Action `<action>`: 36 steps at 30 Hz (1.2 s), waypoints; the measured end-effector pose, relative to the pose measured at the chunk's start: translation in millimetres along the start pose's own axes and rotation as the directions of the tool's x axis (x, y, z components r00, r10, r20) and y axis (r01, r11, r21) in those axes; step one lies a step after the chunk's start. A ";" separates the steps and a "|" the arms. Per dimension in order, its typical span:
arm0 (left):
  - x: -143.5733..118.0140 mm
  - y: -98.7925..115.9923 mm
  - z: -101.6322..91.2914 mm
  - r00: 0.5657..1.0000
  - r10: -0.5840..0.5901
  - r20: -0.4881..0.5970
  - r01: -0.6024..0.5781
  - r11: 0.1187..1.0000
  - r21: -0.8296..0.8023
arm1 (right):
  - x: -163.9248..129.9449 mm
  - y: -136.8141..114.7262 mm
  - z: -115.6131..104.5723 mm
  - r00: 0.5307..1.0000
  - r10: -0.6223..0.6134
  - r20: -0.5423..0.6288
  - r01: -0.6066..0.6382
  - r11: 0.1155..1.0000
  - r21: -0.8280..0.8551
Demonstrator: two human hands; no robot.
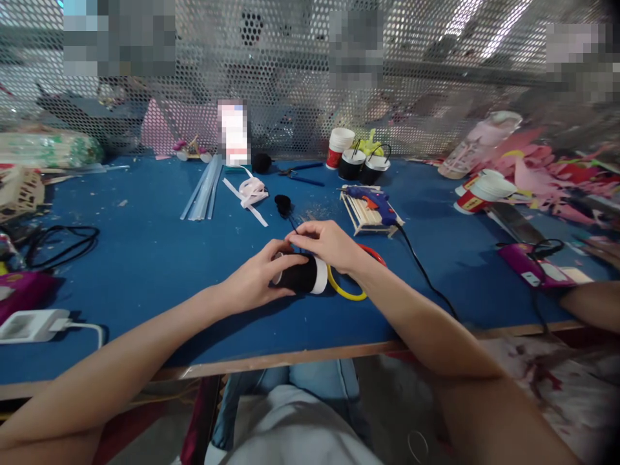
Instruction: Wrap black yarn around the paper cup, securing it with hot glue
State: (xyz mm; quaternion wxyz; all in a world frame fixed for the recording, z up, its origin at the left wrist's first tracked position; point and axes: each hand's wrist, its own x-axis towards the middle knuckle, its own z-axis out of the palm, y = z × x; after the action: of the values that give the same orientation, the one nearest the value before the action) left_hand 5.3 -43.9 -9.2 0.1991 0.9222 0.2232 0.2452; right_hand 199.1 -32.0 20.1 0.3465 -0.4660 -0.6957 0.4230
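A paper cup wrapped in black, with a white rim, lies on its side on the blue table. My left hand is closed around the cup from the left. My right hand is over the cup's upper side, its thumb and finger pinched on a thin black cord. That cord runs up towards a small black clump on the table. Under my right wrist lies a red and yellow ring, partly hidden by the arm.
A blue glue gun rests on a wooden stick stand, its cable trailing right. Behind are pliers, white ribbon, clear glue sticks and black-wrapped cups. More cups and another person's arm are at right.
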 end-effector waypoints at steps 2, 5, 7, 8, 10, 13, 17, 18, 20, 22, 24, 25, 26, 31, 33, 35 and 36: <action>0.9 0.5 -2.5 0.999 -0.035 -0.002 0.035 0.999 -0.042 | -1.5 2.3 -3.8 0.999 0.009 -0.051 -0.005 0.998 0.069; 1.8 1.0 -5.0 0.996 -0.091 -0.013 0.089 0.988 -0.125 | -4.3 5.7 -11.6 0.994 -0.009 -0.111 0.025 0.990 0.139; 2.0 0.5 -4.4 0.991 -0.132 -0.016 0.127 0.976 -0.177 | -5.2 7.5 -15.6 0.985 -0.019 -0.169 0.047 0.986 0.159; 1.9 0.0 -3.5 0.988 -0.155 -0.013 0.149 0.968 -0.203 | -5.3 8.1 -16.9 0.981 -0.025 -0.194 0.057 0.985 0.162; 1.7 -1.2 -1.2 0.980 -0.197 -0.004 0.189 0.946 -0.262 | -5.1 9.0 -18.4 0.971 -0.035 -0.235 0.075 0.984 0.162; 1.5 -2.4 1.1 0.973 -0.232 0.017 0.224 0.916 -0.333 | -4.7 10.0 -19.4 0.962 -0.043 -0.269 0.082 0.988 0.134; 1.4 -1.6 0.5 0.973 -0.230 0.037 0.229 0.918 -0.323 | -4.4 12.4 -20.1 0.954 -0.059 -0.294 0.085 0.994 0.074; 1.3 -1.1 0.0 0.974 -0.225 0.040 0.226 0.923 -0.310 | -4.3 13.0 -20.0 0.954 -0.066 -0.294 0.088 0.994 0.060; 1.3 0.2 -1.1 0.977 -0.209 0.045 0.213 0.935 -0.284 | -4.0 13.9 -19.4 0.954 -0.073 -0.291 0.086 0.996 0.034; 1.3 1.4 -2.2 0.981 -0.186 0.047 0.192 0.946 -0.261 | -3.7 14.1 -18.5 0.955 -0.067 -0.290 0.073 0.997 0.011; 1.5 2.3 -3.1 0.986 -0.160 0.039 0.165 0.957 -0.238 | -3.4 14.1 -17.7 0.957 -0.052 -0.285 0.053 0.999 -0.003; 1.7 2.5 -3.4 0.989 -0.147 0.033 0.151 0.962 -0.226 | -3.3 14.2 -17.3 0.959 -0.044 -0.282 0.044 0.999 -0.007; 1.9 2.7 -3.7 0.991 -0.133 0.027 0.136 0.967 -0.214 | -3.3 14.5 -17.0 0.960 -0.039 -0.276 0.037 0.999 -0.011; 3.0 3.3 -4.6 0.998 -0.070 -0.004 0.069 0.985 -0.161 | -3.8 18.3 -15.5 0.969 -0.043 -0.244 0.038 0.999 -0.024; 2.9 3.8 -4.8 0.998 -0.059 -0.020 0.056 0.988 -0.145 | -4.3 19.5 -14.9 0.971 -0.045 -0.234 0.039 0.999 -0.030; 2.6 4.2 -4.9 0.998 -0.050 -0.041 0.045 0.991 -0.126 | -4.8 19.8 -14.2 0.975 -0.042 -0.220 0.034 0.999 -0.040; 2.3 4.3 -4.8 0.998 -0.044 -0.051 0.037 0.993 -0.115 | -5.1 19.6 -13.9 0.976 -0.038 -0.212 0.029 0.998 -0.046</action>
State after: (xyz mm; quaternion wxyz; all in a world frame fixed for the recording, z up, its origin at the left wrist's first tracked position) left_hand 5.8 -45.0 -2.4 0.2502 0.8977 0.2328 0.2781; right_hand 219.9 -29.0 7.3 0.4161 -0.5041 -0.6713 0.3495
